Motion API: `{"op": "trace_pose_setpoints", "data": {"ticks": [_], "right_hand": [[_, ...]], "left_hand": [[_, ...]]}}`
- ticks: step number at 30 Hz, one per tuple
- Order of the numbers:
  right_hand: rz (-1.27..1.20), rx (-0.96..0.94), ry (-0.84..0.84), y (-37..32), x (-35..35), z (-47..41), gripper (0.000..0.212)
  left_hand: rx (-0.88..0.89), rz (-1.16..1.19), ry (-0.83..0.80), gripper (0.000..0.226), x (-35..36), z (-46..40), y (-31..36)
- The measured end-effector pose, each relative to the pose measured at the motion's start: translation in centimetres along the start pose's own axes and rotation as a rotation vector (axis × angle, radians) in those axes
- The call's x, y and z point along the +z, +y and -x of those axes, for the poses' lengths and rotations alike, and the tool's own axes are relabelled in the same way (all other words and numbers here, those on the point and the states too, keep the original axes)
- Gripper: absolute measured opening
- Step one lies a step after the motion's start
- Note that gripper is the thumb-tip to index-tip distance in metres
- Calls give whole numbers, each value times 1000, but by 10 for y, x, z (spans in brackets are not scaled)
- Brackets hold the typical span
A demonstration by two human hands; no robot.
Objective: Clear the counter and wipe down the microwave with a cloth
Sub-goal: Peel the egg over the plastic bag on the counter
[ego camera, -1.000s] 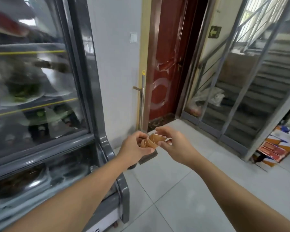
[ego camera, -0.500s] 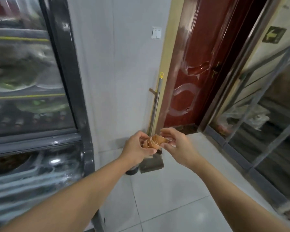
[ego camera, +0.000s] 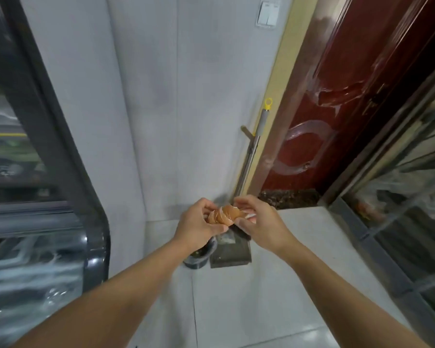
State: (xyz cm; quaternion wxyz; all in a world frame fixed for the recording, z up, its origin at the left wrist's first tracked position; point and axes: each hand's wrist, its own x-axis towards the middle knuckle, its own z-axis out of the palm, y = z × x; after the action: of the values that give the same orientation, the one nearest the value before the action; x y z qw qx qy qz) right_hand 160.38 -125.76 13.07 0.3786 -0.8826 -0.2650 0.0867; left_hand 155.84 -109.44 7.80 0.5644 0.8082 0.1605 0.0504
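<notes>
Brown, brittle eggshells [ego camera: 225, 214], nested in a stack, sit at frame centre, pinched from both sides.

The left hand [ego camera: 199, 226] grips the stack's 9 o'clock end, the right hand [ego camera: 259, 222] its 3 o'clock end. They look light and crumbly: hold them gently around the outside. A dustpan [ego camera: 230, 252] waits below at 6 o'clock.

A brown stack of eggshells [ego camera: 225, 214] with white broken edges is being shown, a dark red door [ego camera: 357, 101], a yellow-tipped grey handle [ego camera: 263, 121], pale grey floor tiles [ego camera: 274, 297].

Left hand [ego camera: 199, 223], right hand [ego camera: 258, 222] pinch eggshells [ego camera: 225, 214]; dustpan [ego camera: 230, 252] below
</notes>
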Motion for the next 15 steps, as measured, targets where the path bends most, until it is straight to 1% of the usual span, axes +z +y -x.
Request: {"op": "trace_pose_setpoints", "data": {"ticks": [10,15], "right_hand": [[-70,49,-117,93,29,-139,41],[-69,58,-202,146,54,-195,40]], "left_hand": [[-118,-52,33,43,23,-132,-43],[-198,-54,90,44,45,-184,-80]]}}
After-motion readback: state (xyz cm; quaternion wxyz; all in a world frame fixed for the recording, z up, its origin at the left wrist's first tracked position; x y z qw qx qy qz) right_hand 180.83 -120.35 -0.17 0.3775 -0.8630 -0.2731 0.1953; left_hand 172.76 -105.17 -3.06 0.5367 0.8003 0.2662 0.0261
